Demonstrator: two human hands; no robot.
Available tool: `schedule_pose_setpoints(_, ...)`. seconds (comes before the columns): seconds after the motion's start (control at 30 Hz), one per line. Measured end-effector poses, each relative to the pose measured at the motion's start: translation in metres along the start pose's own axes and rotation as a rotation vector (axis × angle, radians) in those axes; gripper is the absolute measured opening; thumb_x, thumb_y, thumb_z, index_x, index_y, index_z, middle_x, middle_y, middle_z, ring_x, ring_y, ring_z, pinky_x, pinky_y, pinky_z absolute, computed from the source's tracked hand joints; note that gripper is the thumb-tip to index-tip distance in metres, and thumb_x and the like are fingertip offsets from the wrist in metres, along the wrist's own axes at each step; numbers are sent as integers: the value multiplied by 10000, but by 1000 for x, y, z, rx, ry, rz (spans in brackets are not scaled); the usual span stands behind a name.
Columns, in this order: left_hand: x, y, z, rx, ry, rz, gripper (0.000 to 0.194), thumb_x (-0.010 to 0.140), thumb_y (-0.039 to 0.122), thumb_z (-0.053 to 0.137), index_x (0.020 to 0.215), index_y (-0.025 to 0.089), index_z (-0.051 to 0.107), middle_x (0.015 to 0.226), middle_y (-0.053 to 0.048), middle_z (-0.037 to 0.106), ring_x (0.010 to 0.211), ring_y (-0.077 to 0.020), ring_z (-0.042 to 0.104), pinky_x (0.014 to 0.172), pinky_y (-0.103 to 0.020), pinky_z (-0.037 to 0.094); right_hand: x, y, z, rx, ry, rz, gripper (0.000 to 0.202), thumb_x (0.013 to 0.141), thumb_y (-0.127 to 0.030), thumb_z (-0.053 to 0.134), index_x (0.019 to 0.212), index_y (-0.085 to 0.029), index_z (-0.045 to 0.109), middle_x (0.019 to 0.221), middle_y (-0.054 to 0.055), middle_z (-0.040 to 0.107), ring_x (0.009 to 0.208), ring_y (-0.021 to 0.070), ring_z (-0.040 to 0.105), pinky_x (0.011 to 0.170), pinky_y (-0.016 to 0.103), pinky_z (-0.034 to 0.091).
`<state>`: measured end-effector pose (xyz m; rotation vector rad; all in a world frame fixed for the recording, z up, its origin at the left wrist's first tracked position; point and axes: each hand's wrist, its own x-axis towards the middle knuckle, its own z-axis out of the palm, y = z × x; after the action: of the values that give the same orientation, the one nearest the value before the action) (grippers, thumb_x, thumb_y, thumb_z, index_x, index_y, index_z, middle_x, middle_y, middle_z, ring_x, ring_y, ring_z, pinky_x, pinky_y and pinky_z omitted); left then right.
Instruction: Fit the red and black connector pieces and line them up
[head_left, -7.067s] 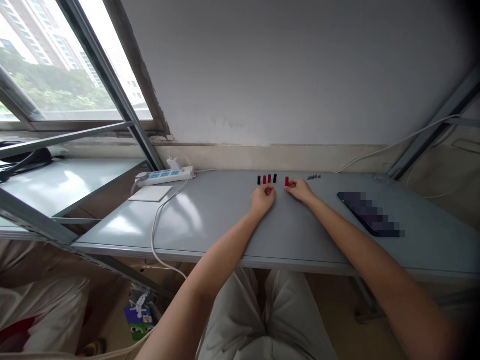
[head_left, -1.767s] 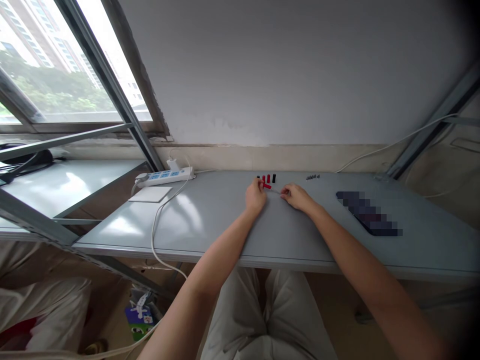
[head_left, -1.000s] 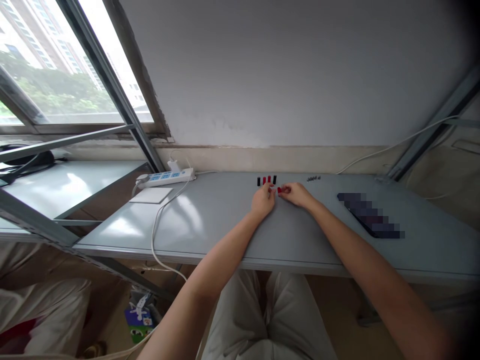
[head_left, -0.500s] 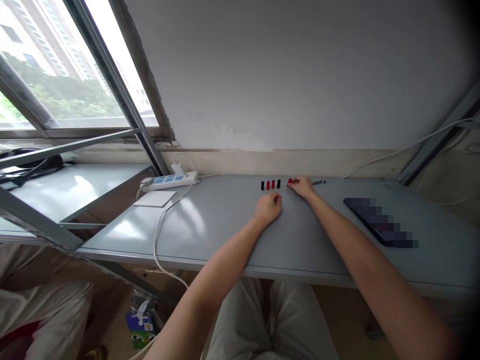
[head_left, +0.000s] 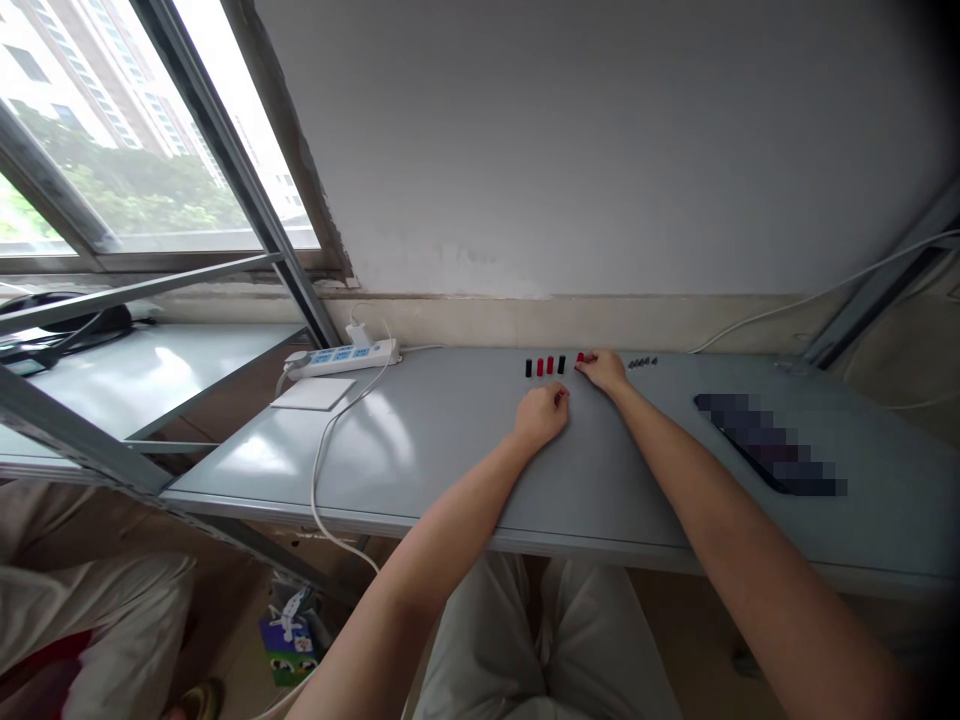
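My right hand (head_left: 604, 371) pinches a small red cylinder (head_left: 580, 359) between thumb and fingertips, at the back of the grey table. Left of it, small cylinders stand upright in a row: a black one (head_left: 529, 368), a red one (head_left: 540, 367), another red one (head_left: 550, 365) and a black one (head_left: 561, 365). Just in front of that row my left hand (head_left: 541, 412) rests with its fingers curled closed; whether anything is between them is hidden. Beyond my right hand lie several tiny dark metallic pieces (head_left: 643, 362), too small to name.
A white power strip (head_left: 345, 358) with plugs lies at the back left, near a flat white square (head_left: 313, 393). Its white cable (head_left: 322, 450) runs over the table's front edge. A dark, pixelated flat object (head_left: 765, 445) lies at right. Another person's leg (head_left: 127, 610) shows lower left.
The whole view has shifted slightly. Both hands keep nearly the same places, and the right hand still holds the red cylinder.
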<state>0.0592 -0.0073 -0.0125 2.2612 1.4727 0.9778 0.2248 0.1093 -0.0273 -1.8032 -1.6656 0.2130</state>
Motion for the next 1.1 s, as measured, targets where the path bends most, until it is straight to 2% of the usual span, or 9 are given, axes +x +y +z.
schedule_pose_setpoints(0.3, 0, 0, 0, 8, -12, -3, 236, 772, 185, 406, 908, 186, 598, 832, -51, 635, 711, -143, 561, 697, -273, 437, 3, -1, -1, -60, -74, 2, 192, 667, -296, 590, 787, -152, 634, 828, 96, 640, 775, 183, 579, 698, 283, 420)
schedule_pose_setpoints(0.43, 0, -1, 2, 8, -9, 1, 234, 774, 194, 410, 911, 190, 599, 832, -50, 634, 715, -146, 562, 704, -278, 438, 6, 4, -1, -107, -127, 12, 163, 689, -235, 553, 806, -145, 622, 814, 96, 636, 776, 181, 579, 704, 280, 418)
schedule_pose_setpoints(0.7, 0, 0, 0, 22, -29, -33, 225, 776, 197, 405, 894, 182, 596, 822, -59, 630, 709, -152, 562, 686, -276, 438, 9, 6, 2, -175, -146, 11, 159, 674, -166, 529, 801, -160, 625, 834, 99, 636, 796, 191, 582, 681, 274, 423)
schedule_pose_setpoints(0.9, -1, 2, -3, 60, -64, -111, 224, 789, 210, 402, 893, 173, 597, 825, -83, 625, 775, -168, 565, 726, -284, 429, 8, 10, -16, -273, -224, 27, 172, 609, -295, 635, 715, -160, 633, 823, 112, 635, 793, 220, 585, 661, 293, 424)
schedule_pose_setpoints(1.0, -1, 2, -4, 83, -57, -130, 225, 788, 204, 391, 869, 164, 597, 809, -89, 624, 764, -177, 566, 718, -297, 428, -1, 13, -29, -315, -230, 11, 157, 583, -288, 658, 693, -178, 635, 795, 97, 641, 767, 218, 588, 646, 293, 422)
schedule_pose_setpoints(1.1, 0, 3, -4, 96, -52, -164, 218, 783, 201, 394, 856, 161, 596, 821, -98, 623, 771, -189, 567, 716, -312, 429, -14, 11, -36, -270, -220, -60, 97, 622, -264, 623, 685, -191, 639, 763, 73, 648, 737, 199, 592, 642, 277, 418)
